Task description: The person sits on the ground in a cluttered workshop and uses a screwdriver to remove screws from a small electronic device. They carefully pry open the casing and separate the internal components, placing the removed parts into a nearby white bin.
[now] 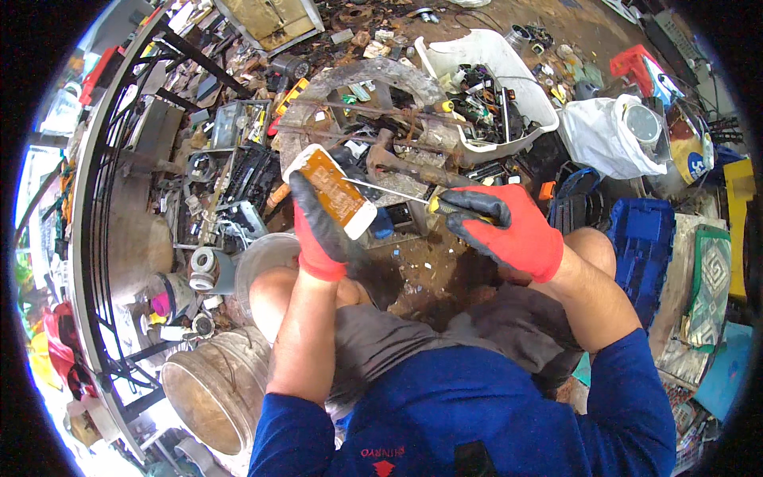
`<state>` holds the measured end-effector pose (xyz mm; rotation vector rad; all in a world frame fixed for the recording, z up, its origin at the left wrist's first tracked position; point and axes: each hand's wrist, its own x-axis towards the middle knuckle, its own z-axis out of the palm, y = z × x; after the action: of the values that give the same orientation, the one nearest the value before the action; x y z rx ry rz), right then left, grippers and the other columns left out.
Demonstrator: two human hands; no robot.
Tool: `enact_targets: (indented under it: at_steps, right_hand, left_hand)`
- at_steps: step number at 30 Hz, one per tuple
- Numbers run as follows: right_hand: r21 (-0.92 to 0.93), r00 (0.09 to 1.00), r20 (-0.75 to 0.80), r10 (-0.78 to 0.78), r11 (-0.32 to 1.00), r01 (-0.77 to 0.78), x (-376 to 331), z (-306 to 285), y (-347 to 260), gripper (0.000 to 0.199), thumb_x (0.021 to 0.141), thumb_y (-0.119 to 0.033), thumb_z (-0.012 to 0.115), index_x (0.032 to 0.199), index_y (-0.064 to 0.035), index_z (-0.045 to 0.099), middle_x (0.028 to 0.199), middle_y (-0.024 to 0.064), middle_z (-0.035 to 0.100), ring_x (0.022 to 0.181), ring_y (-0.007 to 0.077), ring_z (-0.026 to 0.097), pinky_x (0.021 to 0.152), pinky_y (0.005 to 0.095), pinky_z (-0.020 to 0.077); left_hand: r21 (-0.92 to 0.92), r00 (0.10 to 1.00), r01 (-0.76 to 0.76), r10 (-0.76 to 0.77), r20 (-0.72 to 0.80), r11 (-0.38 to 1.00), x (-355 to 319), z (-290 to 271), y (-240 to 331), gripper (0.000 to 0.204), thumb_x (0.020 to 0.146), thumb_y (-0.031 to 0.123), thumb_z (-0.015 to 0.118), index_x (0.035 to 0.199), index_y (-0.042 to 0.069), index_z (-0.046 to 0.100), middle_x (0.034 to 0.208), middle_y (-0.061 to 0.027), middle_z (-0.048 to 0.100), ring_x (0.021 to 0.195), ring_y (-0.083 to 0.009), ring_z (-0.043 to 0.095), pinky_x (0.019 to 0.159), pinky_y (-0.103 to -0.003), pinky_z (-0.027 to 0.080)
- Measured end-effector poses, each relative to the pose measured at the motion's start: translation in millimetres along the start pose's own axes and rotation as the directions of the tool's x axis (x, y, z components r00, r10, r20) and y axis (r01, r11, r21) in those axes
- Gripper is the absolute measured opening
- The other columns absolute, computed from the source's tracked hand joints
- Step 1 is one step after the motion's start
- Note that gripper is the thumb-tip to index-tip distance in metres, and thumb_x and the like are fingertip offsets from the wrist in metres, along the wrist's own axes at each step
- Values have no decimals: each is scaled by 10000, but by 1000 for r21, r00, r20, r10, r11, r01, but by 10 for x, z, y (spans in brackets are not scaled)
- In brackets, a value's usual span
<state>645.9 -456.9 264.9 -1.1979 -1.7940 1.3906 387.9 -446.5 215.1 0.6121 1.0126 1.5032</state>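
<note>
My left hand (318, 230), in a red and black glove, is closed round a flat white device with an orange-brown face (338, 191); its exact kind I cannot make out. The device is tilted, face up, in front of my lap. A screwdriver (391, 190) with a long thin shaft and a yellow and black handle is gripped in my right hand (509, 230), gloved the same way. Its shaft points left and its tip reaches the device's right edge; whether it touches is unclear. Just beyond lies a hammer (413, 168) with a worn handle.
A white tub (532, 99) of black scrap stands at the far right, beside a white sack (604, 135). Blue plastic crates (642, 246) sit at the right. A bucket (214, 389) and a black metal rack (99, 278) are on the left. Loose scrap covers much of the floor.
</note>
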Motion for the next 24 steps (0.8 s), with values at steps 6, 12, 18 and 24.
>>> enact_targets:
  at_steps: [6,12,18,24]
  right_hand:
    - [-59,997,-35,-69,996,67,-32,58,-32,362,815,-155,696,1143,-6,666,1020,183,706,947,234,696,831,345,528]
    - [-102,995,-42,-96,991,91,-30,77,-33,353,811,-158,698,1128,-7,669,1010,195,699,945,282,696,825,359,529]
    - [-118,990,-62,-130,985,122,-34,92,11,363,813,-147,692,1146,-6,659,1048,200,691,962,293,690,841,364,529]
    - [-82,998,-25,-54,995,52,-24,92,-11,371,821,-150,688,1164,-15,656,1085,194,688,997,269,683,861,358,525]
  left_hand:
    - [-220,997,56,-42,67,974,49,-98,-1,687,903,706,441,1262,129,540,1047,-52,630,910,-217,635,794,-377,544]
    - [255,993,-69,41,111,965,-36,-136,-41,325,956,276,626,1191,56,583,1006,-60,655,875,-182,660,741,-342,573]
    - [110,994,-10,-2,112,994,-54,-114,-38,282,911,76,651,1180,20,589,1001,-70,670,860,-170,673,734,-320,575]
    - [103,992,-12,-1,129,995,18,-221,-108,425,817,-42,634,1231,18,560,1063,-84,669,891,-171,676,746,-292,568]
